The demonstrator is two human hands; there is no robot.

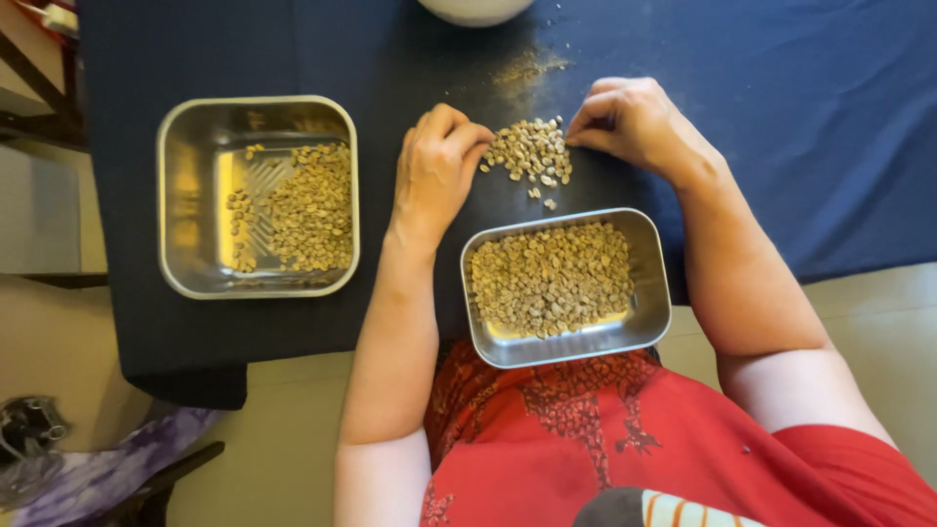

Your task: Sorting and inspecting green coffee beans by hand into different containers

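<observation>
A small loose pile of pale beans (530,151) lies on the dark blue tabletop (781,127), a little in from its near edge and roughly midway along it. The pile sits directly between the two hands: the left hand (436,166) is at its left side, the right hand (630,122) at its right and slightly farther from the near edge. Both are about equally near, each with fingertips touching the pile's fringe. The pile has no clear long axis; it is a rough clump with a few stray beans trailing toward the near edge.

The left hand is curled, fingers bent in against the thumb; whether it pinches a bean cannot be told. The right hand is likewise curled, fingertips drawn together at the pile's edge, and what they grip, if anything, is hidden.

Just nearer than the pile, overhanging the near edge, stands a rectangular steel tray (652,322) filled with similar beans. Well to the left, toward the tabletop's left edge, a larger square steel tray (185,195) holds a thinner scatter of beans on its right half. A white bowl (475,10) shows at the far side.
</observation>
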